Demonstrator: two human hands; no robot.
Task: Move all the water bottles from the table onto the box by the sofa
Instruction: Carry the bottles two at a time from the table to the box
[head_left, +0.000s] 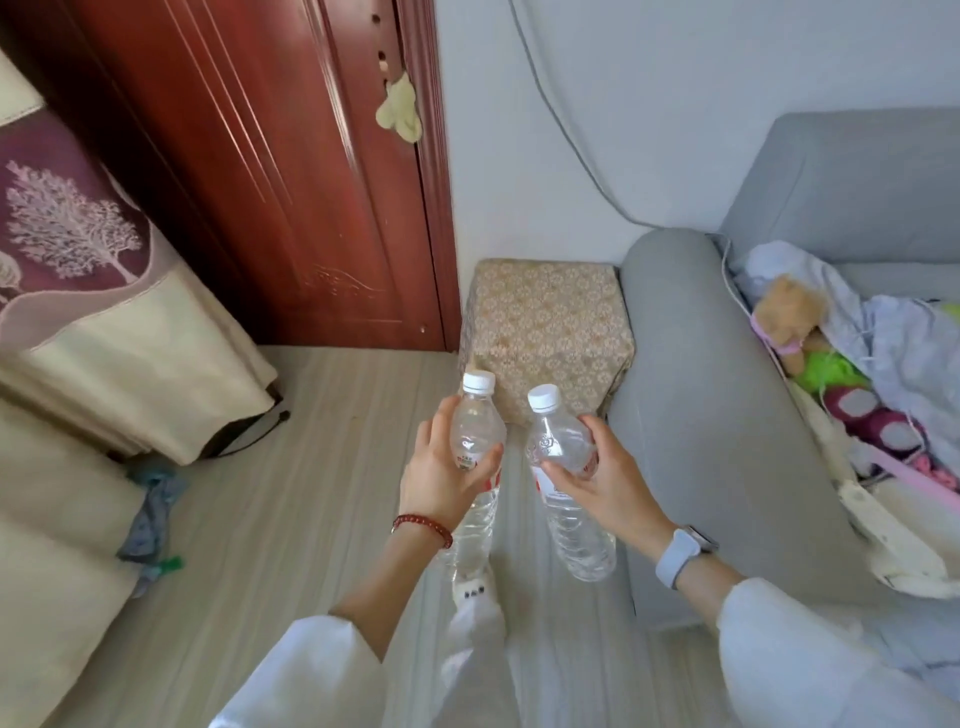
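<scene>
I hold two clear water bottles with white caps in front of me, above the floor. My left hand (441, 467) grips the left water bottle (475, 431) around its label. My right hand (597, 483) grips the right water bottle (563, 452), which tilts slightly to the left. Just beyond the bottles stands the box (545, 317), covered in beige patterned cloth, between the door and the sofa arm. Nothing lies on its top.
A grey sofa (691, 389) fills the right side, with toys and cloth (841, 364) piled on its seat. A red-brown wooden door (291, 171) stands at the back left. Curtains (93, 291) hang at the left. The pale wood floor (291, 467) lies between.
</scene>
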